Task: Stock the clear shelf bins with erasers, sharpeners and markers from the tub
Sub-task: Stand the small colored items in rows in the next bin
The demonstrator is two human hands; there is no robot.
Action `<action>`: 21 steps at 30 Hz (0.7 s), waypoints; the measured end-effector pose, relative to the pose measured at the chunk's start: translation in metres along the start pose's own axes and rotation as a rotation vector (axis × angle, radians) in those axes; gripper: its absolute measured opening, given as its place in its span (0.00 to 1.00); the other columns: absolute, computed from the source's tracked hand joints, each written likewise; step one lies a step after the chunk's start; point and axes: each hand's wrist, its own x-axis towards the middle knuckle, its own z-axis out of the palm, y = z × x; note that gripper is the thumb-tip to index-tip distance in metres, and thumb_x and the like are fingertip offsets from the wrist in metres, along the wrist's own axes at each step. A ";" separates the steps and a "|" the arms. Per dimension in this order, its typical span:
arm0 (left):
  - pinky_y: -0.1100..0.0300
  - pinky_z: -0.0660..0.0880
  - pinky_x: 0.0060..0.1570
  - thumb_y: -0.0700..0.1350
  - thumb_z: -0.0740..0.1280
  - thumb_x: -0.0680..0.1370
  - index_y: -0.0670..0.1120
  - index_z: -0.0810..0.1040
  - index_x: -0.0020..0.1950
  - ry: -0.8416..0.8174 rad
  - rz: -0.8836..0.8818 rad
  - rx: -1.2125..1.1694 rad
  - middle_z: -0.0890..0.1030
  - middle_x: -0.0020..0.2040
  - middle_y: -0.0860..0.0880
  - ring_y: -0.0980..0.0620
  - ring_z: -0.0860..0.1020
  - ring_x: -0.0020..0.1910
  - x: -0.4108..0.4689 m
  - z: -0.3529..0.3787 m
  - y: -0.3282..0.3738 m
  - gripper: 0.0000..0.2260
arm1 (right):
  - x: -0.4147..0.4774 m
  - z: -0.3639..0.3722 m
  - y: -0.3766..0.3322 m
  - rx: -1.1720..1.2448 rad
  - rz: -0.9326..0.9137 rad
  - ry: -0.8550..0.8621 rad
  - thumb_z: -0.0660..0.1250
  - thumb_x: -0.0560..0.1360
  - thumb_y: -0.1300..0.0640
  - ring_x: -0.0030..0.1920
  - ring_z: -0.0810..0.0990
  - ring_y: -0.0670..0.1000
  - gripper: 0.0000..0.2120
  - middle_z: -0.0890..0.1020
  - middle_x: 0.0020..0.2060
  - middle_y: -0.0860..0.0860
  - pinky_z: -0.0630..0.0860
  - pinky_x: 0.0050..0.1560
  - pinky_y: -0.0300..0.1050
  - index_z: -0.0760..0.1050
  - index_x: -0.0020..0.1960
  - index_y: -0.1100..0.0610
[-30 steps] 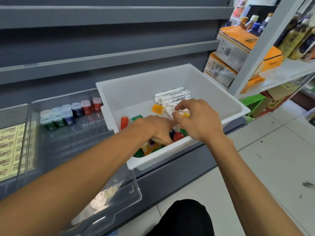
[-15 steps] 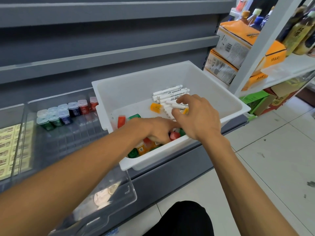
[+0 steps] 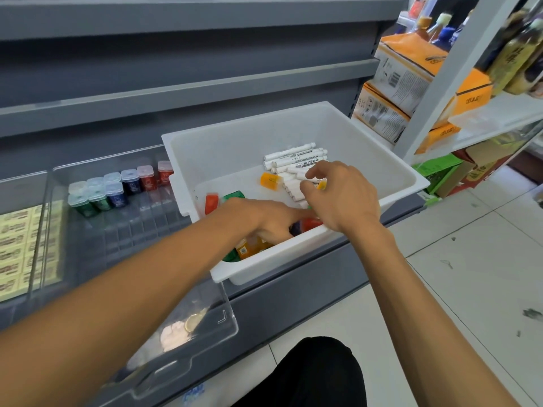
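A white tub (image 3: 235,148) sits on the grey shelf edge. Inside lie several white markers (image 3: 293,155), an orange sharpener (image 3: 271,180), a red one (image 3: 211,203), a green one (image 3: 235,195) and more near the front wall. My left hand (image 3: 264,218) is down in that front pile, its fingers curled around a dark blue sharpener (image 3: 295,227) beside a red one. My right hand (image 3: 343,195) pinches a white marker with a yellow end (image 3: 311,179) just above the marker heap. Left of the tub, a clear bin (image 3: 102,163) holds rows of sharpeners (image 3: 117,186).
A clear bin of yellow erasers (image 3: 17,245) stands at far left. Another clear bin (image 3: 205,318) juts out below the tub's front. Orange boxes (image 3: 411,71) and bottles fill the white rack on the right. Tiled floor and my dark-clad knee (image 3: 308,374) are below.
My right hand has closed its fingertips on a marker and raised it slightly off the heap. My left hand has stayed in the sharpener pile.
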 end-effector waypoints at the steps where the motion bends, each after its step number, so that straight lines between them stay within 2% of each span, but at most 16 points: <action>1: 0.67 0.71 0.25 0.46 0.64 0.80 0.61 0.59 0.75 -0.004 -0.004 -0.010 0.67 0.43 0.59 0.57 0.71 0.40 0.001 -0.001 -0.001 0.26 | 0.001 -0.001 0.000 -0.008 -0.002 -0.013 0.60 0.76 0.44 0.59 0.74 0.52 0.15 0.78 0.60 0.47 0.69 0.51 0.48 0.76 0.60 0.46; 2: 0.67 0.72 0.25 0.46 0.64 0.80 0.61 0.59 0.75 -0.015 -0.012 -0.024 0.67 0.43 0.59 0.56 0.71 0.40 0.001 -0.002 -0.001 0.27 | 0.002 -0.001 0.000 -0.018 -0.003 -0.032 0.60 0.76 0.44 0.59 0.74 0.52 0.15 0.78 0.60 0.47 0.70 0.51 0.48 0.76 0.59 0.46; 4: 0.63 0.77 0.33 0.47 0.66 0.80 0.60 0.58 0.76 -0.016 -0.007 -0.023 0.70 0.47 0.56 0.55 0.73 0.44 -0.001 -0.004 -0.003 0.28 | 0.005 -0.001 -0.001 -0.038 -0.007 -0.082 0.61 0.76 0.44 0.59 0.74 0.53 0.15 0.78 0.60 0.48 0.70 0.51 0.48 0.76 0.59 0.46; 6: 0.63 0.76 0.38 0.49 0.67 0.79 0.60 0.57 0.77 0.006 0.009 0.007 0.73 0.56 0.52 0.51 0.74 0.49 -0.002 -0.004 -0.003 0.29 | 0.009 -0.002 -0.001 -0.059 -0.013 -0.140 0.62 0.76 0.44 0.60 0.74 0.54 0.15 0.76 0.62 0.50 0.71 0.54 0.49 0.76 0.60 0.47; 8: 0.62 0.76 0.39 0.52 0.67 0.79 0.59 0.61 0.75 0.082 0.036 0.020 0.76 0.60 0.50 0.50 0.75 0.51 -0.001 -0.003 -0.006 0.27 | 0.015 -0.002 -0.002 -0.088 -0.025 -0.173 0.63 0.76 0.47 0.61 0.74 0.56 0.16 0.74 0.63 0.52 0.72 0.57 0.51 0.75 0.62 0.49; 11: 0.52 0.80 0.47 0.58 0.68 0.76 0.56 0.67 0.67 0.235 0.032 0.060 0.78 0.55 0.49 0.50 0.77 0.49 0.002 -0.003 -0.015 0.22 | 0.027 -0.002 -0.002 -0.136 -0.070 -0.167 0.63 0.77 0.48 0.60 0.75 0.57 0.16 0.74 0.64 0.53 0.73 0.58 0.52 0.74 0.63 0.50; 14: 0.48 0.78 0.51 0.59 0.67 0.77 0.55 0.68 0.61 0.255 0.026 0.152 0.78 0.52 0.49 0.48 0.76 0.48 0.005 0.000 -0.020 0.17 | 0.040 0.000 -0.001 -0.140 -0.098 -0.131 0.62 0.78 0.49 0.60 0.75 0.57 0.15 0.75 0.63 0.53 0.73 0.56 0.50 0.75 0.63 0.51; 17: 0.48 0.77 0.53 0.61 0.62 0.78 0.56 0.66 0.64 0.181 0.011 0.185 0.78 0.53 0.50 0.47 0.76 0.50 0.008 0.003 -0.019 0.17 | 0.049 0.008 0.000 -0.139 -0.117 -0.152 0.62 0.78 0.50 0.61 0.75 0.56 0.15 0.75 0.64 0.52 0.73 0.57 0.50 0.76 0.63 0.51; 19: 0.49 0.77 0.54 0.65 0.59 0.78 0.57 0.63 0.70 0.125 -0.007 0.158 0.76 0.56 0.51 0.46 0.76 0.53 0.009 0.003 -0.019 0.23 | 0.054 0.012 0.000 -0.108 -0.123 -0.176 0.63 0.78 0.50 0.62 0.75 0.55 0.14 0.75 0.64 0.52 0.73 0.59 0.50 0.76 0.62 0.51; 21: 0.51 0.76 0.53 0.65 0.58 0.78 0.57 0.61 0.73 0.139 -0.010 0.172 0.77 0.59 0.50 0.47 0.76 0.54 0.013 0.003 -0.019 0.26 | 0.057 0.015 0.000 -0.097 -0.127 -0.202 0.63 0.78 0.50 0.63 0.74 0.55 0.13 0.75 0.64 0.52 0.72 0.61 0.50 0.77 0.61 0.51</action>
